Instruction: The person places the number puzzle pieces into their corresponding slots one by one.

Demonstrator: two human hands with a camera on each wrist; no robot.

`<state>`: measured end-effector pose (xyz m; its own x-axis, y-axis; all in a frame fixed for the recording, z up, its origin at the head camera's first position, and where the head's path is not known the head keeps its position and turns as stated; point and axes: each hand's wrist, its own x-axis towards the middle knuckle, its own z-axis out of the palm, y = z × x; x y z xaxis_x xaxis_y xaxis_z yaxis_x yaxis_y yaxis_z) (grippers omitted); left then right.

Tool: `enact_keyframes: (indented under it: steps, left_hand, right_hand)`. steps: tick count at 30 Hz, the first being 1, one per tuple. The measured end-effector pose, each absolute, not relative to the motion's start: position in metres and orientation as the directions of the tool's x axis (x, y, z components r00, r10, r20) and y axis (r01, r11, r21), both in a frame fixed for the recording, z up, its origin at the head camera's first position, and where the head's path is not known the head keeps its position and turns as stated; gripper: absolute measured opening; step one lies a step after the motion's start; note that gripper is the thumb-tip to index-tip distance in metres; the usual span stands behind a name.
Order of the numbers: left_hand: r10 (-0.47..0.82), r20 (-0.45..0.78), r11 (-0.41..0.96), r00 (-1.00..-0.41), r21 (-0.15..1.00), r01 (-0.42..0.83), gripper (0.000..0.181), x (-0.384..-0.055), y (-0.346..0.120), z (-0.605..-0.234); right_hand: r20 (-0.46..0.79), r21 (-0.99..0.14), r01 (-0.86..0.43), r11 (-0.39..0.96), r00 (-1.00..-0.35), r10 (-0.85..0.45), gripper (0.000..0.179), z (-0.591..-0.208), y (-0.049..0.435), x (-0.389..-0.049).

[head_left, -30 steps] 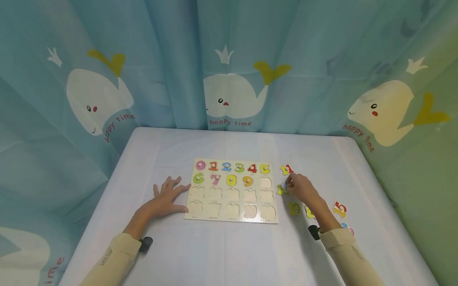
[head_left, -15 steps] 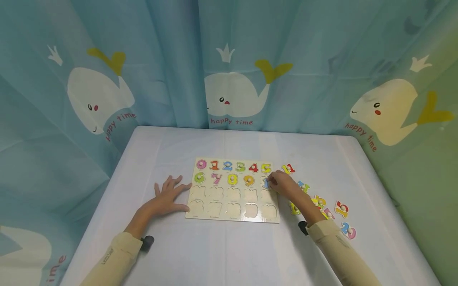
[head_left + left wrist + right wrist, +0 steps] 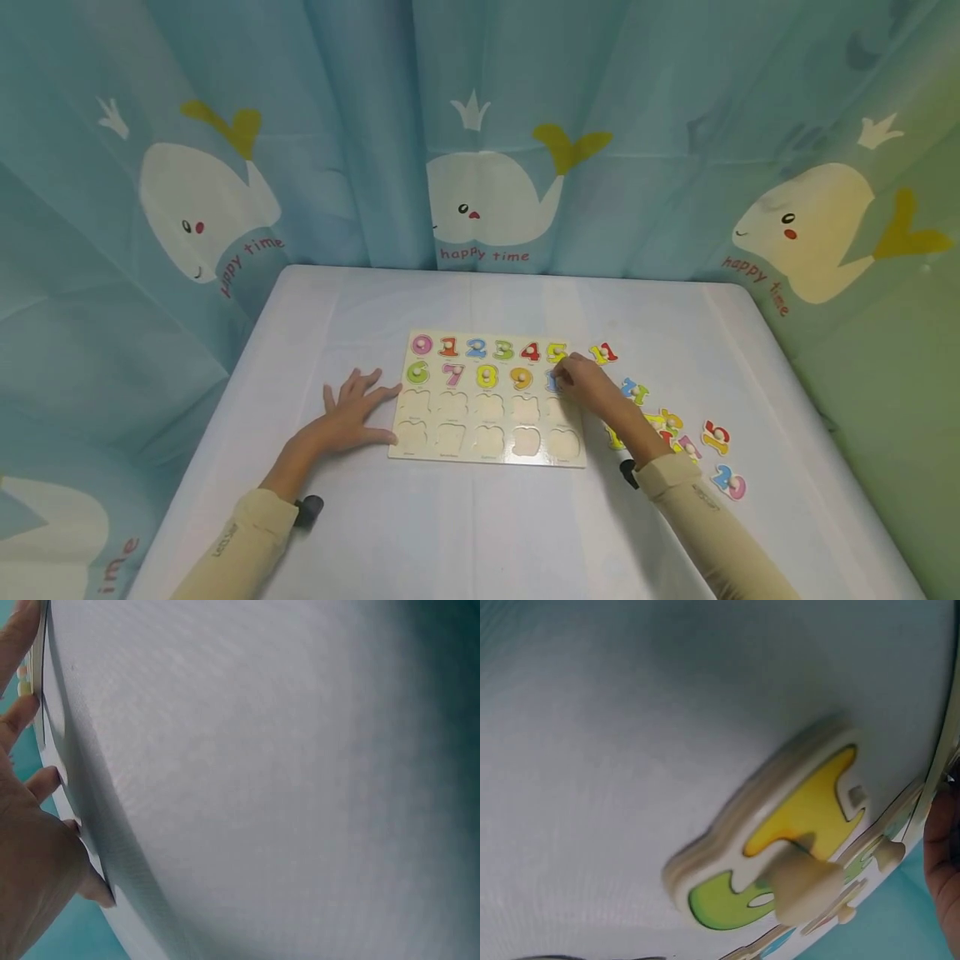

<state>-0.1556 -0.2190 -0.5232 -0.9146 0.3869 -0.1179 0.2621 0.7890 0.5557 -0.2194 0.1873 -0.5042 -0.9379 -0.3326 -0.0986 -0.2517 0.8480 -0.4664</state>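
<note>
My left hand (image 3: 345,421) lies spread at the left edge of a wooden number puzzle board (image 3: 442,457), its thumb and a fingertip touching that edge. In the left wrist view, the fingers (image 3: 45,780) are straight and hold nothing. My right hand (image 3: 588,385) pinches a mostly hidden blue-edged puzzle piece (image 3: 552,382) at the recess right of the orange 9 (image 3: 521,378). Whether the piece sits flat in the recess cannot be seen. Number pieces 0 to 9 fill the board's upper recesses; the two lower rows show bare recesses.
Loose knobbed number pieces lie right of the board: an 11 (image 3: 603,353), a red-and-yellow 15 (image 3: 716,437), a blue-and-pink 20 (image 3: 729,482) and several others, partly under the right forearm. A yellow-and-green piece (image 3: 802,817) looms close in the right wrist view. A whale-print curtain (image 3: 375,167) surrounds the table.
My right hand has moved left from the loose pieces onto the board, carrying the blue-edged puzzle piece, then shifted slightly at the recess. The left hand has stayed at the board's edge.
</note>
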Motion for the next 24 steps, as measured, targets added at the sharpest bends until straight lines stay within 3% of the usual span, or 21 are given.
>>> enact_keyframes:
  steps: [14,24]
  left_hand:
    - [0.385,-0.114,0.787,-0.916,0.559,0.261,0.081,-0.155,-0.218,-0.522]
    - [0.38,-0.123,0.795,-0.917,0.551,0.256,0.082,-0.156,-0.218,-0.522]
  right_hand:
    - [-0.137,-0.501,-0.219,0.838,-0.935,-0.326,0.015,-0.492,0.206,-0.227]
    - [-0.095,-0.361,-0.061,0.931,-0.99,-0.101,0.02,-0.495,0.235,-0.239]
